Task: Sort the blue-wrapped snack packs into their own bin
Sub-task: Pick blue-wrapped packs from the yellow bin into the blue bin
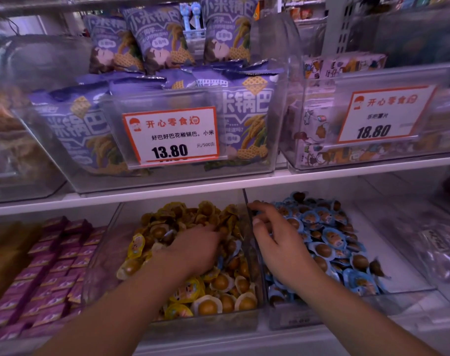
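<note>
Two bare hands work in adjoining clear bins on the lower shelf. The left hand (193, 249), at lower centre of the frame, is buried palm-down among yellow packs (206, 291) in the yellow bin (100, 265); its fingertips are hidden, so whether it holds anything cannot be told. The right hand (275, 242) rests over the divider (252, 242), fingers curled loosely on the blue packs (329, 242) heaped in the blue bin (398, 265) at lower right; no grip on any pack is visible. A few blue-edged packs (220, 262) lie among the yellow ones beside the left hand. Purple bags (242, 119) and a 13.80 price tag (171, 136) fill the upper shelf; pink packets (52, 265) sit at lower left.
</note>
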